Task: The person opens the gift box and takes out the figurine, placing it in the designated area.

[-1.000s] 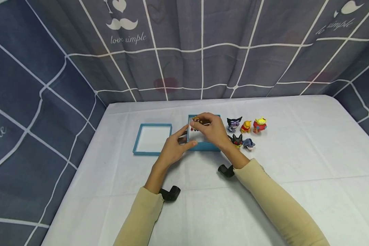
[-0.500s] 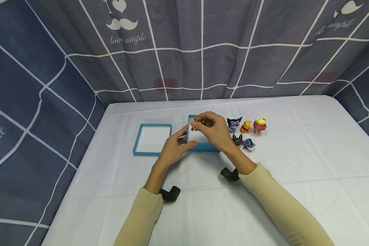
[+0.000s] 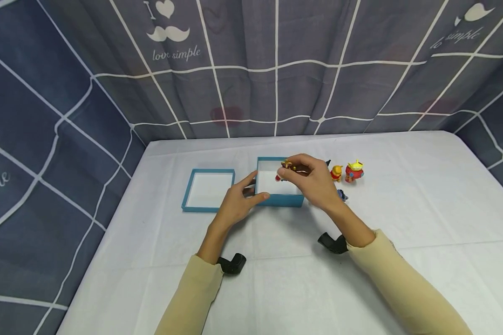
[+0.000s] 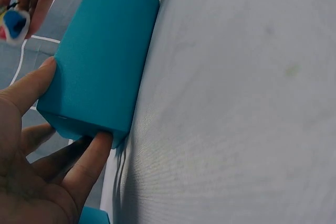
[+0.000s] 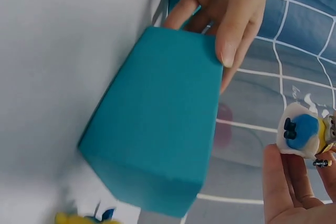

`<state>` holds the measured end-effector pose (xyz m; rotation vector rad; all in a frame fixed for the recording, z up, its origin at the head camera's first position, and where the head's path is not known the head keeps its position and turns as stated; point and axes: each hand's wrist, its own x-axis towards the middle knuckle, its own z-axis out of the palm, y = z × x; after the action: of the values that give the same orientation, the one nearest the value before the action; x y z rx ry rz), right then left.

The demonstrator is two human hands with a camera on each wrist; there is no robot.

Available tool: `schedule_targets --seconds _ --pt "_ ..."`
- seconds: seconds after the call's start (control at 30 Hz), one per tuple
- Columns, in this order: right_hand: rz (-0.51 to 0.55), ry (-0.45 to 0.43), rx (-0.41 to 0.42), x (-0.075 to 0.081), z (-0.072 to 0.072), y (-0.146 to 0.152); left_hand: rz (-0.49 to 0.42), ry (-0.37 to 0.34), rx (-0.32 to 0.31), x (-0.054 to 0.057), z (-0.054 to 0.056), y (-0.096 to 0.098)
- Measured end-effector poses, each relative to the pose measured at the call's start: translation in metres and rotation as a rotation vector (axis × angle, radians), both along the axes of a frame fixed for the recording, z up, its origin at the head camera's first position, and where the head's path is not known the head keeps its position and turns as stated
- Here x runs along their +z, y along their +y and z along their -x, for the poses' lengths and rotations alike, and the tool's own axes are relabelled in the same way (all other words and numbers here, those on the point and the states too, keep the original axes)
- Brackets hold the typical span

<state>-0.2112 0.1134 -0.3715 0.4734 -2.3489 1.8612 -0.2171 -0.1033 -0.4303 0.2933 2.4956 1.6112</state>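
A blue-green box [image 3: 282, 200] with a white inside stands uncovered on the table. My left hand [image 3: 238, 201] grips its left end, thumb at the near side and fingers against the end wall. In the left wrist view the thumb and fingertips touch the box [image 4: 100, 56]. Above the box's right part, my right hand [image 3: 315, 180] pinches a small figurine [image 3: 286, 164] between thumb and fingers. The right wrist view shows the figurine's [image 5: 302, 132] white-rimmed blue underside with dark feet, raised over the box's open side.
A matching shallow lid [image 3: 186, 193] lies left of the box. Right of it stand a yellow bear figurine [image 3: 336, 173] and a green-headed alien figurine [image 3: 354, 171] in red. A blue figurine [image 3: 342, 195] is partly behind the right hand, which hides others. A grey curtain [image 3: 251, 93] hangs behind.
My right hand has moved right with the figurine, from the box's left part to its right part, now covering several standing figurines. The left hand and box have stayed put.
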Motion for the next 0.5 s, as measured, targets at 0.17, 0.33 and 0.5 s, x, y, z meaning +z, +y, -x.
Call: schedule_targets --seconds 0.17,0.33,0.5 --pt "-0.002 -0.002 -0.006 0.000 -0.007 0.017 -0.005 0.003 0.001 -0.001 0.000 0.001" --pt "-0.037 -0.009 -0.014 -0.003 -0.014 0.034 0.016 0.006 0.003 -0.001 -0.001 0.001" --pt "-0.094 -0.004 -0.056 -0.002 -0.021 0.043 0.037 0.014 0.003 -0.003 -0.001 -0.001"
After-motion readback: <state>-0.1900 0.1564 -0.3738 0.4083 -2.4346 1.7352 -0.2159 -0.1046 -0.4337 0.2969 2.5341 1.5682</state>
